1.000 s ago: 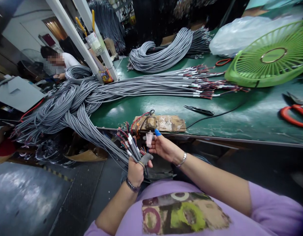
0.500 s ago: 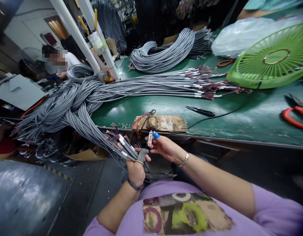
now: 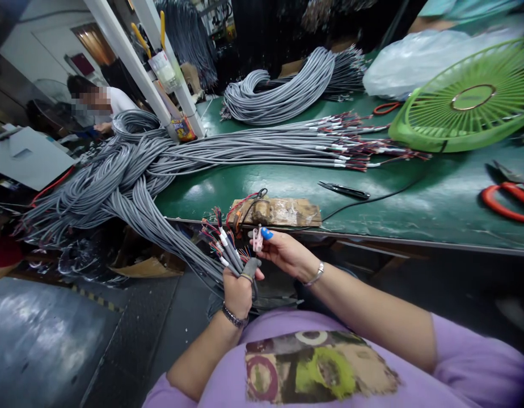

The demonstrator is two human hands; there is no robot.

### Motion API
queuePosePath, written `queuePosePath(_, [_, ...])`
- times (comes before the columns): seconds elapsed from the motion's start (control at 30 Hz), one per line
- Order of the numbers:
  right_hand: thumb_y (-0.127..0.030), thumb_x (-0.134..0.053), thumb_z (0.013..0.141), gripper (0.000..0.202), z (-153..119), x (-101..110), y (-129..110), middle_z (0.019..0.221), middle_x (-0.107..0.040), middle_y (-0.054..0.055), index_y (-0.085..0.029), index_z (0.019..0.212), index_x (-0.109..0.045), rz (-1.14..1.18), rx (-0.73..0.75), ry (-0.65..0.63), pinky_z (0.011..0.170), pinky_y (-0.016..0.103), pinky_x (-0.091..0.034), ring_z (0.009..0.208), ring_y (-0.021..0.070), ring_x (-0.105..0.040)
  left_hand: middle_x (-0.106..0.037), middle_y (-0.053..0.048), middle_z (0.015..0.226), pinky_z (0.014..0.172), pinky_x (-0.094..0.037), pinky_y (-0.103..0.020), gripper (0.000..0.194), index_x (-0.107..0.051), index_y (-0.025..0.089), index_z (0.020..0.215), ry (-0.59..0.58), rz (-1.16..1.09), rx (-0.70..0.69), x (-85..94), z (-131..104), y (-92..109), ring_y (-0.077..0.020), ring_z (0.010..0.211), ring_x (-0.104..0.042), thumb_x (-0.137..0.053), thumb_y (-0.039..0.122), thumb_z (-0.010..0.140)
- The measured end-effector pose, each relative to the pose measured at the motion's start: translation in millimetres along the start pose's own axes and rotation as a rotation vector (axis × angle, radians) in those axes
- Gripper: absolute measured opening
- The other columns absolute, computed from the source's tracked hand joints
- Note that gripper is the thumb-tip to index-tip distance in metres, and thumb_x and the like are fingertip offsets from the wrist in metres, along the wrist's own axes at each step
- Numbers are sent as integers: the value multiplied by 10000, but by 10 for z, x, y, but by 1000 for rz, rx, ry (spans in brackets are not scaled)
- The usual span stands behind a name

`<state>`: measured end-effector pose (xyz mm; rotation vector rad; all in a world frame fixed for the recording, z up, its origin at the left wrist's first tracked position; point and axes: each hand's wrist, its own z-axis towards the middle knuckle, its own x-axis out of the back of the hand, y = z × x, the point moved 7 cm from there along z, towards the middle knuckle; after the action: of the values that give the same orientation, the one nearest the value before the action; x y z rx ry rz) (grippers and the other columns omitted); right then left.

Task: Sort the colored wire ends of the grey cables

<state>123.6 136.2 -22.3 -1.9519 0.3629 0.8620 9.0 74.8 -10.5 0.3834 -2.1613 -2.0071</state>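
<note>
My left hand is closed round several grey cables, with a grey cover on its thumb. Their ends fan out into thin coloured wires, and white bands circle some of the jackets. Just to the right, my right hand pinches a small pale pink slotted piece between its fingers; a blue cover is on the thumb. This piece is close to the wire ends, and I cannot tell whether it touches them. Behind it, a wooden block with a black and red lead lies at the bench edge.
Grey cables run along the green bench, with a coiled bundle behind. Black tweezers, red-handled scissors and a green fan lie to the right. A person sits at far left.
My left hand and the cable ends have shifted slightly right, nearer the wooden block. The pink piece in my right hand has turned a little and sits slightly further left.
</note>
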Motion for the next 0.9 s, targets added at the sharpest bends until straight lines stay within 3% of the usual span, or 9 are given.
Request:
queuePosePath(0.27, [-418,-724,750,261,-14,-18,24,726,-670,27,-165,774,-663,-10,1,-8,627,230,-474,645,113,-574,-605,-13,471,548,-424,-242,290,-631,167,486,-27,-2,-8,-8,-6,18,-121,486,-539,-673,297,742])
queuePosePath(0.4, [-487,-594,842,318,-27,7,70,732,-663,39,-176,815,-652,28,-60,2,609,238,-484,653,129,-587,-605,-5,480,532,-405,-233,266,-653,161,523,-37,-19,-4,20,-32,17,-111,482,-527,-685,310,742])
queuePosePath(0.5, [-518,-502,888,370,-50,61,93,773,-672,55,-183,827,-647,43,-110,6,619,239,-491,672,135,-595,-612,-4,498,532,-399,-229,244,-678,158,574,-53,-49,-3,63,-49,11,-108,493,-531,-688,331,744])
queuePosePath(0.67, [-438,-447,936,359,-90,243,132,800,-675,59,-174,814,-657,50,-145,71,626,234,-498,661,123,-586,-634,-18,524,483,-367,-209,215,-708,137,663,-69,-126,68,171,-38,-53,-103,498,-547,-722,347,708])
queuePosePath(0.77, [-409,-482,921,315,-115,349,155,824,-680,64,-182,803,-666,35,-156,94,637,248,-508,665,128,-590,-691,-50,622,468,-358,-199,249,-726,130,776,-76,-201,147,221,-30,-120,-120,555,-600,-745,360,684])
queuePosePath(0.9, [-406,-654,804,210,-156,449,54,824,-679,49,-196,807,-669,-100,-69,95,646,256,-503,665,127,-585,-740,-108,832,440,-321,-185,340,-726,127,920,-99,-249,185,262,-33,-165,-161,687,-659,-784,300,633])
